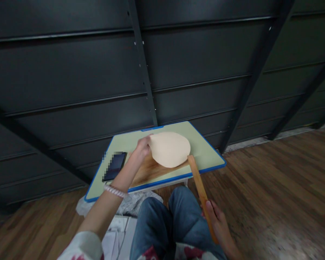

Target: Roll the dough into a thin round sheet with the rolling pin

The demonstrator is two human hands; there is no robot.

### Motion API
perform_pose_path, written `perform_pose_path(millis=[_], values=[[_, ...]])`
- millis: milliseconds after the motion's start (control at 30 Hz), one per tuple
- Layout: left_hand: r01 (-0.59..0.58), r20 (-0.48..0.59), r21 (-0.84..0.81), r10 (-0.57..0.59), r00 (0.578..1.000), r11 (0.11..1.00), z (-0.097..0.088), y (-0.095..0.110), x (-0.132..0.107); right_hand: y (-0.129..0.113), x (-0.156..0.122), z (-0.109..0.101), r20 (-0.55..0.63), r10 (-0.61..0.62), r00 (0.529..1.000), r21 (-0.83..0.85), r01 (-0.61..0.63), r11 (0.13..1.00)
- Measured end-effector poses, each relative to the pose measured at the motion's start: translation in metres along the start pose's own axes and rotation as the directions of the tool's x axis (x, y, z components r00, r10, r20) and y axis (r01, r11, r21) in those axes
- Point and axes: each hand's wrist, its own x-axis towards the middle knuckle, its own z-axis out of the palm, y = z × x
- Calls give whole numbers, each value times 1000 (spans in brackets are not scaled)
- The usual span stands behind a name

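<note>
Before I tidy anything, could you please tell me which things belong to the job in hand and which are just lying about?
Seemingly in the job:
- pale sheet, in the left hand
- wooden stick, in the right hand
- wooden board
- table

Apparently lying about:
- dark device, on the table
- crumpled plastic, below
- papers, below

Blue jeans (148, 224); white top (191, 251), red pattern; whitish left sleeve (87, 242); pale twisted bracelet (115, 191) behind left hand (143, 145).
</note>
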Motion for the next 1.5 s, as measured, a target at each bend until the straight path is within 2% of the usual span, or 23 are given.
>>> perform_pose_path(millis=[133, 233, 367, 500, 567, 667, 867, 933, 1033, 1100, 1167, 1233, 1300, 1367, 1400, 1433, 1500], values=[[149, -68, 15, -148, 987, 989, -41, -39, -12, -6, -1, -2, 3, -6, 1000, -37, 6, 999], [218, -63, 23, -216, 974, 976, -58, -49, -17, -8, -1, -4, -9, 23, 1000, -48, -23, 999], [267, 2, 38, -267, 964, 963, -62, -52, -18, -9, -1, 1, -7, 51, 999, -28, -51, 998], [260, 31, 56, -262, 965, 964, -62, -57, -20, -10, -5, 9, 9, 124, 992, 6, -124, 992], [240, 25, 60, -242, 970, 969, -64, -58, -20, -11, -6, 12, 30, 155, 987, 10, -155, 988], [202, 3, 58, -202, 979, 978, -69, -57, -17, -13, -7, 12, 50, 138, 989, -6, -138, 990], [196, -92, 95, -187, 978, 976, -92, -42, -16, -18, -6, 7, 71, 101, 992, -101, -93, 991], [208, -111, 116, -195, 974, 971, -99, -35, -22, -23, -2, 5, 138, 68, 988, -158, -46, 986], [217, -129, 144, -199, 971, 965, -108, -25, -33, -35, 12, 1, 273, -63, 960, -272, 140, 952], [214, -128, 177, -193, 973, 961, -113, -21, -40, -49, 29, -1, 348, -187, 919, -369, 317, 874], [154, -149, 320, -111, 983, 935, -120, -18, -44, -66, 48, 1, 429, -272, 861, -476, 471, 743], [57, -193, 507, 49, 980, 860, -126, -16, -46, -84, 66, 7, 503, -334, 797, -568, 596, 568], [-21, -227, 619, 205, 952, 785, -129, -15, -48, -102, 81, 19, 584, -374, 720, -611, 694, 382], [-144, -161, 731, 374, 913, 667, -128, -14, -54, -116, 93, 35, 668, -377, 641, -600, 764, 236], [-223, -68, 806, 461, 885, 548, -125, -13, -59, -121, 97, 44, 711, -375, 594, -572, 800, 182], [-302, 59, 873, 531, 845, 383, -121, -14, -65, -125, 101, 53, 752, -370, 546, -537, 832, 138], [-402, 311, 914, 537, 785, 59, -111, -16, -79, -130, 108, 70, 811, -356, 464, -475, 878, 61]])
